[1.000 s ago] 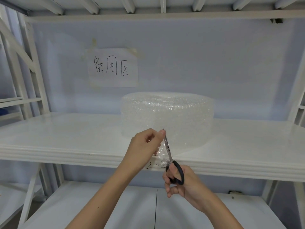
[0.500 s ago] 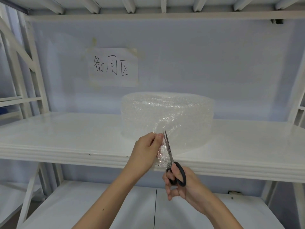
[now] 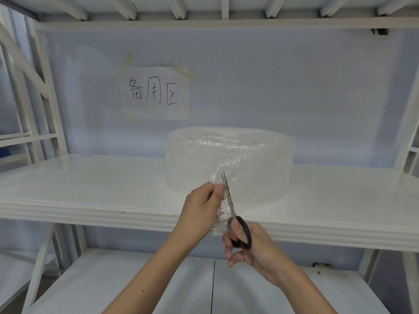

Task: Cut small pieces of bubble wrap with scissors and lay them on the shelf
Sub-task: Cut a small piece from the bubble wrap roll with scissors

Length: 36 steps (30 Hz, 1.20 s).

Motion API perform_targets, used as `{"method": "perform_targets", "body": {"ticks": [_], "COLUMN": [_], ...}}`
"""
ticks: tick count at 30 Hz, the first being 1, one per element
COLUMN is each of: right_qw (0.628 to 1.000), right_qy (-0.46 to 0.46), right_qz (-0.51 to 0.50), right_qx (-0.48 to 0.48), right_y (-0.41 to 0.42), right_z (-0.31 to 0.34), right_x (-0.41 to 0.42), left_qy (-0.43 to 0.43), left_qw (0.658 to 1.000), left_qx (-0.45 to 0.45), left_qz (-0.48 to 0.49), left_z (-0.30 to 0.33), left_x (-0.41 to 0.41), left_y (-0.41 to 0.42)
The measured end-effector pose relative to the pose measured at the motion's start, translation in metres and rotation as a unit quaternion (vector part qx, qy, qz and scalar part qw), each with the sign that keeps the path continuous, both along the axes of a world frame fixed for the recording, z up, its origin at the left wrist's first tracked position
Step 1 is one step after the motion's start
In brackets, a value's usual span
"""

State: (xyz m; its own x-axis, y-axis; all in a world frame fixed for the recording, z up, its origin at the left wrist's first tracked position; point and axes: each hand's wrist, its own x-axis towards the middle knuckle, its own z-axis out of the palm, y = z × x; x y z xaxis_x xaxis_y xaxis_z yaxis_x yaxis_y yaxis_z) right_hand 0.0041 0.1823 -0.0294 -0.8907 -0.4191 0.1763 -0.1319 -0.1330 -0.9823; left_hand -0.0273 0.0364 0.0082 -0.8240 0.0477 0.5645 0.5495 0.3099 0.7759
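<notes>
Before the shelf (image 3: 90,200), left hand (image 3: 200,206) pinches bubble wrap (image 3: 223,208); right hand (image 3: 247,245) grips scissors (image 3: 229,196).

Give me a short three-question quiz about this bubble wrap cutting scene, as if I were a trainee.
1. True or false: the scissors point downward at the floor.
2. Which hand grips the scissors' black handles? A) left hand B) right hand C) neither
3. Fill in: the bubble wrap roll stands on the white ____.

Key
1. False: the blades point upward, along the loose flap of wrap that the left hand pinches.
2. B.
3. Shelf.
</notes>
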Motion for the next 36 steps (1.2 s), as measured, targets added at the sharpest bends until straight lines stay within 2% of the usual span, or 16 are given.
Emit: {"method": "perform_targets", "body": {"ticks": [18, 24, 36], "right_qw": [1.000, 1.000, 0.998], "right_qy": [-0.005, 0.012, -0.025], "right_qz": [-0.023, -0.025, -0.042], "right_qx": [-0.018, 0.004, 0.041], "right_y": [-0.004, -0.004, 0.004], "right_z": [0.009, 0.015, 0.027], "right_x": [-0.005, -0.004, -0.002], "left_qy": [-0.023, -0.025, -0.049], "left_qw": [0.999, 0.998, 0.997], "left_qx": [-0.024, -0.035, -0.025], "left_qz": [-0.039, -0.038, -0.058], "left_z": [-0.003, -0.005, -0.010], "left_x": [0.005, 0.004, 0.006], "left_y": [-0.004, -0.005, -0.008]}}
